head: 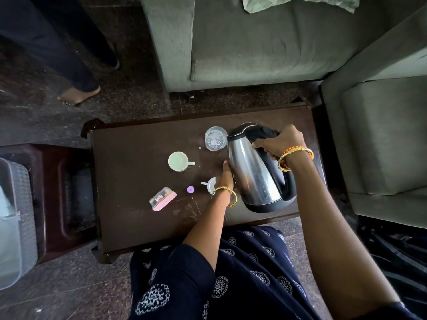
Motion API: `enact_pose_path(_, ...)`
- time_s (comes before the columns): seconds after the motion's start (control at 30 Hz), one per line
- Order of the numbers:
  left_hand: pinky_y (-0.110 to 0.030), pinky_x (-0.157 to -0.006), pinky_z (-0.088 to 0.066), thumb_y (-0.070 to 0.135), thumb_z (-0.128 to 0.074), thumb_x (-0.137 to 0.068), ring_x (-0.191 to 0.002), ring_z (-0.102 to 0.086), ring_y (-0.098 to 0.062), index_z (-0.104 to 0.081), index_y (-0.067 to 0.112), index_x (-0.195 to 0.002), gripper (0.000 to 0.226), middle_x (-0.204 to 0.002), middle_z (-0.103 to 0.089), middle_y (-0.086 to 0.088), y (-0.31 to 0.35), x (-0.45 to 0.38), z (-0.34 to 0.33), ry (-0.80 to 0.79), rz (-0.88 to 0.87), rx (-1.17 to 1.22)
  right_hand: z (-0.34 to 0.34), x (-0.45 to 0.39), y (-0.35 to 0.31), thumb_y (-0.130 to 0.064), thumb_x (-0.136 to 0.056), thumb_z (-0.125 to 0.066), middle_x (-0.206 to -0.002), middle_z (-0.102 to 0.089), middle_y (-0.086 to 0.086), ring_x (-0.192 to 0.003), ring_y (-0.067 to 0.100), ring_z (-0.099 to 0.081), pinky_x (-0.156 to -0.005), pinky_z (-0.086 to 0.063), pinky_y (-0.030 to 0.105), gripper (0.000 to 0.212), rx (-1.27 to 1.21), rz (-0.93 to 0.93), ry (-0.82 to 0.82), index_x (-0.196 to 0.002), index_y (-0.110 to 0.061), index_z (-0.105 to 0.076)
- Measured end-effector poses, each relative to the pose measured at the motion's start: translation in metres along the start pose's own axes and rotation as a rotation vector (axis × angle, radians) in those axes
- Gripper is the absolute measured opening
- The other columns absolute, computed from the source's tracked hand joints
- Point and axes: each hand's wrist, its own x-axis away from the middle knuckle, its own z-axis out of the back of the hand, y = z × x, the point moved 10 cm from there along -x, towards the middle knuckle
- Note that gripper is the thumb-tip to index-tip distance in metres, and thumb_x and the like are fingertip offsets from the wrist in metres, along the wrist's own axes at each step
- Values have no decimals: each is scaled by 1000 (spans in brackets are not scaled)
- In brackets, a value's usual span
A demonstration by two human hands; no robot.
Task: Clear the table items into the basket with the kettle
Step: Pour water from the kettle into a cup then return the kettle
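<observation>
A dark brown table (138, 181) sits in the middle of a room with a dark, speckled stone floor (69, 292). At 12 o'clock from the table is a grey-green sofa (254, 47), and at 3 o'clock is a chair (381, 139) of the same colour. At 9 o'clock, on a dark stool beside the table, is a see-through basket (16, 222) with a bumpy wall. At 10 o'clock, another person's bare foot (77, 94) stands on the floor. The kettle (254, 172) is on the right part of the table. It is shiny silver with a black lid, a black handle and a black base, and it leans with its spout toward 11 o'clock. The right hand (279, 142) is curled tight round the top of the black handle. The left hand (227, 176) lies flat along the kettle's silver side, fingers straight and touching it. A glass (216, 138) stands just by the spout. At 9 o'clock from the kettle is a pale green cup (178, 161) with a small handle. Near the left wrist is a white plastic piece (210, 184), partly hidden. Beside it is a small purple cap (190, 189), and further toward 8 o'clock is a little clear box with a pink base (163, 199).
</observation>
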Motion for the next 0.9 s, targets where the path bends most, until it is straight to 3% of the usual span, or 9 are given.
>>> enact_pose_path(0.13, -37, -77, -54, 62, -38, -87, -78, -65, -25, -58, 19, -66, 52, -77, -65, -5, 4, 0, 9, 24, -33, -43, -2, 11, 27, -41, -59, -78, -48, -61, 3, -39, 13, -54, -43, -44, 21, 35, -65, -40, 7, -58, -10, -64)
enact_pose_path(0.23, -49, -95, -49, 67, -36, -82, -100, -63, -34, -65, 16, -84, 59, -103, -69, -13, 9, -1, 12, 14, -59, -110, -9, 21, 48, -59, -56, -72, -39, -54, 2, -35, 17, -48, -42, -42, 24, 51, -249, -109, -3, -47, -10, -59)
enact_pose_path(0.33, -38, -81, -53, 65, -40, -82, -84, -65, -27, -68, 13, -101, 62, -94, -71, -7, 16, 2, 15, 9, -86, -95, -21, 30, 68, -69, -58, -64, -41, -52, 6, -33, 19, -43, -39, -39, 24, 61, -470, -201, -33, -52, -9, -57)
enact_pose_path(0.43, -29, -63, -48, 60, -46, -84, -67, -61, -22, -68, 18, -79, 48, -79, -69, -2, 19, 6, 24, 42, -115, -76, -27, 35, 80, -73, -60, -61, -39, -53, 6, -32, 18, -44, -39, -40, 24, 65, -483, -179, -23, -53, -8, -57)
enact_pose_path(0.53, -26, -55, -45, 54, -52, -83, -59, -61, -16, -66, 21, -59, 43, -66, -68, 2, 19, 13, 43, 133, -175, -5, -34, 41, 83, -71, -61, -62, -36, -52, 4, -32, 17, -46, -41, -40, 24, 63, -487, -92, -15, -44, -11, -55)
enact_pose_path(0.6, -25, -53, -43, 52, -53, -82, -56, -60, -14, -67, 20, -57, 43, -68, -69, -2, 17, 19, 59, 188, -213, 36, -39, 46, 79, -69, -62, -63, -34, -50, 3, -33, 18, -46, -43, -40, 24, 62, -494, -13, -38, -38, -12, -52)
enact_pose_path(0.67, -30, -60, -48, 54, -52, -78, -60, -60, -19, -68, 21, -60, 41, -72, -69, -5, 16, 26, 78, 253, -258, 51, -45, 51, 73, -66, -62, -65, -34, -48, 1, -33, 17, -43, -40, -37, 21, 58, -530, 67, -80, -37, -15, -51)
enact_pose_path(0.8, -46, -93, -47, 54, -50, -73, -82, -61, -27, -66, 27, -58, 35, -71, -66, -1, 4, 43, 123, 404, -303, 67, -65, 71, 54, -58, -66, -66, -30, -45, -1, -28, 15, -36, -35, -31, 17, 55, -594, 188, -223, -36, -15, -49)
enact_pose_path(0.9, -42, -91, -48, 43, -52, -82, -86, -61, -30, -62, 17, -66, 32, -88, -69, -12, -13, 59, 161, 495, -298, 134, -89, 95, 31, -52, -68, -62, -29, -42, 0, -27, 14, -33, -34, -28, 15, 58, -561, 292, -332, -37, -6, -47)
